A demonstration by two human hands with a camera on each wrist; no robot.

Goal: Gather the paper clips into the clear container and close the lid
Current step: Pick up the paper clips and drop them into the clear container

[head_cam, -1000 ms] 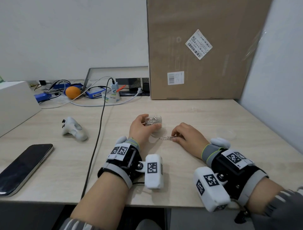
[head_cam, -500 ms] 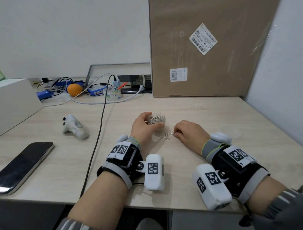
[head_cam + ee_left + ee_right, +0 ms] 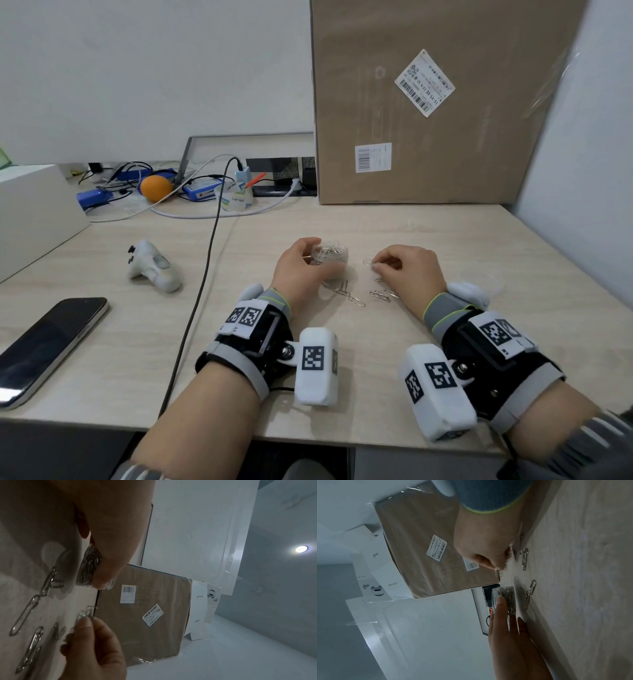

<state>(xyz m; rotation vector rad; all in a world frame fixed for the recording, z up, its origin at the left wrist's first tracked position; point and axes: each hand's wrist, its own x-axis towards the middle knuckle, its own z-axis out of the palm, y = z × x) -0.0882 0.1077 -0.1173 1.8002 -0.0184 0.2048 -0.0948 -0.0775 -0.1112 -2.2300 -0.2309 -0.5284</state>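
My left hand (image 3: 317,265) grips the small clear container (image 3: 331,255), which stands open on the desk with many silver paper clips inside. My right hand (image 3: 376,266) hovers just to its right, thumb and fingers pinching paper clips (image 3: 368,263) a little above the wood. Several loose clips (image 3: 356,301) lie between the two wrists. In the left wrist view my thumb presses the container (image 3: 90,566), and the right fingertips (image 3: 85,620) hold clips (image 3: 86,612). The right wrist view shows the container (image 3: 506,597) and loose clips (image 3: 530,588). The clear lid (image 3: 483,281) lies right of my right wrist.
A black cable (image 3: 205,274) runs down the desk left of my left hand. A white controller (image 3: 152,265) and a phone (image 3: 44,346) lie further left. A large cardboard box (image 3: 438,113) stands at the back, a white box (image 3: 30,212) at far left.
My right hand has risen off the desk with clips pinched and sits nearer the container's height. Several clips now lie uncovered between the wrists. The left hand keeps its hold.
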